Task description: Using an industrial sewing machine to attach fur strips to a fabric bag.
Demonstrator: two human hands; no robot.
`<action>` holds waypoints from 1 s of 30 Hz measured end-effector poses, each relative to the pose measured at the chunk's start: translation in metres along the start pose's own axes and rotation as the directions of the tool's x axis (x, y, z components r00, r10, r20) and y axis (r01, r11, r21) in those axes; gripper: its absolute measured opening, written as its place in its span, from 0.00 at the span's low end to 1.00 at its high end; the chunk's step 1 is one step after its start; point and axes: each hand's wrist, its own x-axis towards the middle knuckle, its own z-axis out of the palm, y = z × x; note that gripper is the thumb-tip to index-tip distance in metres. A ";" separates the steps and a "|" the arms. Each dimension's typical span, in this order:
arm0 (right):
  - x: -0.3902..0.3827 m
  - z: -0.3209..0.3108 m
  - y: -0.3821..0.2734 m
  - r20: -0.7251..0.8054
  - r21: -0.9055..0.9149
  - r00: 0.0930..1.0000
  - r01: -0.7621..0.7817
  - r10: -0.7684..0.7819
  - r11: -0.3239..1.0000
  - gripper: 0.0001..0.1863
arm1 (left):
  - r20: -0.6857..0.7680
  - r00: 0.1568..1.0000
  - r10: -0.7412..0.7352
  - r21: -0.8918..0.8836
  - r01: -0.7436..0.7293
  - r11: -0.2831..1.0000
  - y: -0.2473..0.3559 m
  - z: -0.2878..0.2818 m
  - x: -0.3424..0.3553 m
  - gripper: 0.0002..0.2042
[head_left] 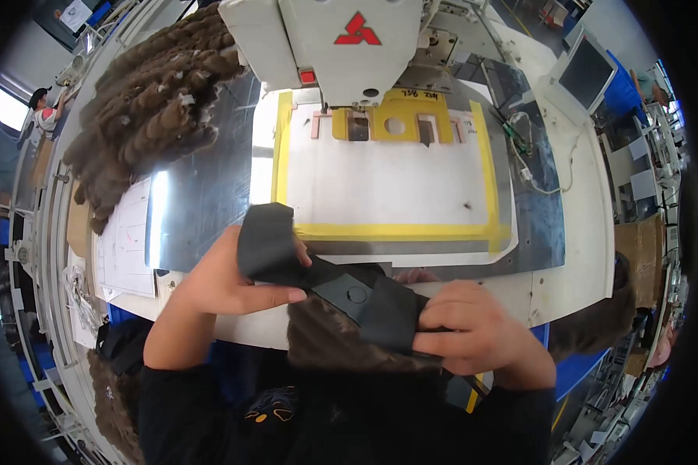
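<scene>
My left hand (229, 279) is closed on one end of a stiff black fabric piece (267, 248), its thumb stretched along the lower edge. That end folds up and over my fingers. At the other end, my right hand (469, 325) pinches the black material with bent fingers. Between the hands lies a dark grey patch (337, 294) with a round outline on it. Below the fabric hangs a brown furry piece (326, 333), which looks joined to it, though the join is hidden. Both hands are held just before the table's front edge.
Ahead stands a white sewing machine head (357, 54) over a white sheet (388, 186) framed with yellow tape. A yellow template (411, 116) with cutouts sits under it. Brown fur pieces (155, 93) are heaped at left. Papers (128, 240), a cable (570, 167) and a monitor (585, 74) flank the machine.
</scene>
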 end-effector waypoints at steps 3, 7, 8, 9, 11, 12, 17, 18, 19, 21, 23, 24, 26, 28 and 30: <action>-0.003 0.002 0.000 0.049 -0.059 0.999 0.026 -0.024 0.998 0.17 | 0.002 0.996 0.087 0.166 -0.086 0.982 -0.005 0.006 -0.009 0.13; 0.000 -0.003 -0.004 0.121 -0.049 0.993 0.013 -0.007 0.999 0.13 | 0.007 0.930 0.367 0.598 -0.298 0.744 -0.021 0.021 -0.014 0.15; 0.005 -0.008 -0.004 0.215 0.013 0.976 -0.021 0.018 1.000 0.11 | -0.031 0.899 0.437 0.568 -0.344 0.748 -0.025 0.027 -0.016 0.15; 0.008 -0.013 -0.005 0.308 0.067 0.950 -0.068 0.044 0.995 0.09 | -0.069 0.861 0.504 0.533 -0.395 0.748 -0.027 0.034 -0.017 0.15; 0.022 -0.030 -0.009 0.320 0.095 0.946 -0.079 0.045 0.992 0.09 | -0.068 0.872 0.485 0.532 -0.380 0.757 -0.024 0.039 -0.016 0.16; 0.028 -0.036 -0.010 0.324 0.111 0.944 -0.094 0.054 0.989 0.10 | -0.060 0.841 0.537 0.534 -0.427 0.729 -0.028 0.041 -0.015 0.16; 0.083 -0.008 0.005 0.173 0.143 0.985 -0.021 -0.004 0.990 0.08 | -0.022 0.804 0.594 0.555 -0.484 0.677 -0.030 0.043 -0.012 0.15; 0.092 0.001 0.007 0.159 0.125 0.985 0.042 -0.062 0.991 0.06 | -0.045 0.798 0.600 0.538 -0.487 0.688 -0.030 0.044 -0.011 0.13; 0.098 0.008 0.009 0.165 0.125 0.984 0.042 -0.062 0.991 0.06 | -0.069 0.792 0.606 0.521 -0.490 0.699 -0.030 0.045 -0.011 0.11; 0.106 0.019 0.011 0.248 0.172 0.962 0.072 -0.114 0.982 0.03 | -0.085 0.791 0.606 0.502 -0.491 0.712 -0.033 0.046 -0.014 0.11; 0.112 0.022 0.011 0.277 0.159 0.952 0.091 -0.133 0.983 0.03 | -0.105 0.792 0.602 0.486 -0.487 0.725 -0.037 0.047 -0.016 0.11; 0.115 0.024 0.012 0.300 0.145 0.942 0.112 -0.151 0.983 0.04 | -0.106 0.777 0.620 0.507 -0.494 0.706 -0.039 0.047 -0.016 0.12; 0.117 0.025 0.011 0.326 0.121 0.930 0.136 -0.169 0.983 0.04 | -0.119 0.762 0.636 0.529 -0.494 0.690 -0.041 0.046 -0.018 0.12; 0.116 0.022 0.007 0.356 0.095 0.916 0.161 -0.185 0.982 0.04 | -0.140 0.799 0.585 0.509 -0.449 0.734 -0.040 0.043 -0.019 0.11; 0.106 0.016 0.000 0.339 -0.032 0.914 0.249 -0.224 0.968 0.04 | -0.110 0.775 0.622 0.524 -0.487 0.699 -0.045 0.041 -0.017 0.10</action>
